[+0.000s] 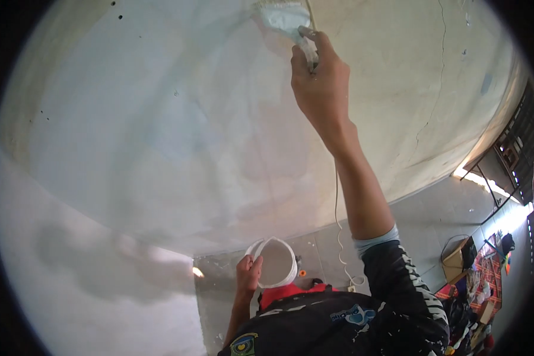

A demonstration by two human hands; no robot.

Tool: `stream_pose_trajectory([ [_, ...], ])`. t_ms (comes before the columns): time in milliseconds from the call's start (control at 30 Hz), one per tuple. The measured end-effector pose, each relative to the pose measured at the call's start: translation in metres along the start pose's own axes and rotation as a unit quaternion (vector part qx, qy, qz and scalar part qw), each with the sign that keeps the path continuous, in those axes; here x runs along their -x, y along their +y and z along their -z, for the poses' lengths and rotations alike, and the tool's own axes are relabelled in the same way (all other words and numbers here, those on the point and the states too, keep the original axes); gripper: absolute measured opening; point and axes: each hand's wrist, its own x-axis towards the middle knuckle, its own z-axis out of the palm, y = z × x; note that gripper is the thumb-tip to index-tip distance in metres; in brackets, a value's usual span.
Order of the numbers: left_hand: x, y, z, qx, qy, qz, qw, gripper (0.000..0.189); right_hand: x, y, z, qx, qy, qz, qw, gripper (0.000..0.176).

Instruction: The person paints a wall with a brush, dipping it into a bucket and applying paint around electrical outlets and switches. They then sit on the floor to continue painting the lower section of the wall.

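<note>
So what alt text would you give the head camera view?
A person's right hand holds a paintbrush high against a pale wall, while the left hand grips the rim of a white bucket below. At right, clutter lies on the tiled floor.

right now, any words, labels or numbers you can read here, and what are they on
No text can be read.
The badge on the dark shirt: too blurred to read.
The blue print on the shirt: too blurred to read.
The brush in the right hand, bucket in the left hand: no label shows.
</note>
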Motion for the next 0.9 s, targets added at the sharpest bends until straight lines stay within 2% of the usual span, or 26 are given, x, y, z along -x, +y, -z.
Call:
stream_pose_trajectory([
  [67,-0.001,-0.005,0.003,-0.007,0.006,0.026,1.0,0.021,-0.012,0.0,-0.001,0.033,-0.011,0.08,0.996,0.027],
  [100,-0.001,-0.01,0.005,0.002,0.013,0.042,0.999,0.022,-0.009,0.008,-0.006,0.035,-0.014,0.086,0.996,0.027],
  [167,0.0,-0.018,0.007,0.018,0.006,0.049,0.999,0.022,0.018,0.046,-0.021,0.12,-0.059,0.04,0.99,0.034],
  [300,0.009,-0.023,0.016,0.05,0.007,0.071,0.996,0.023,0.135,0.146,-0.038,0.175,-0.059,0.033,0.982,0.047],
  [400,0.004,-0.019,0.034,0.002,-0.014,0.032,0.999,0.022,0.215,0.187,-0.024,0.212,-0.145,-0.088,0.962,0.044],
  [500,-0.008,-0.02,0.046,0.043,-0.056,0.051,0.996,0.023,0.282,0.23,-0.006,0.207,-0.192,-0.248,0.927,0.04],
  [567,-0.019,-0.025,0.056,0.055,-0.083,0.066,0.993,0.023,0.331,0.251,0.015,0.174,-0.188,-0.244,0.935,0.038],
  [600,-0.02,-0.032,0.059,0.067,-0.093,0.093,0.989,0.023,0.327,0.232,0.024,0.186,-0.19,-0.241,0.933,0.038],
  [633,-0.023,-0.037,0.061,0.017,-0.088,0.077,0.993,0.023,0.318,0.185,0.036,0.134,-0.221,-0.379,0.888,0.037],
  [667,-0.024,-0.041,0.062,-0.032,-0.077,0.073,0.994,0.024,0.316,0.144,0.046,0.083,-0.252,-0.516,0.814,0.036],
  [733,-0.023,-0.058,0.068,-0.06,-0.082,0.011,0.995,0.027,0.322,0.116,0.067,0.088,-0.289,-0.459,0.835,0.033],
  [800,-0.013,-0.028,0.068,-0.018,-0.067,0.048,0.996,0.039,0.31,0.077,0.077,0.067,-0.34,-0.433,0.832,0.035],
  [833,-0.013,-0.028,0.07,0.015,-0.066,0.048,0.997,0.034,0.302,0.059,0.078,0.063,-0.362,-0.443,0.818,0.035],
  [900,-0.011,-0.032,0.08,0.05,-0.053,0.061,0.995,0.03,0.291,0.034,0.076,0.131,-0.485,-0.415,0.758,0.033],
])
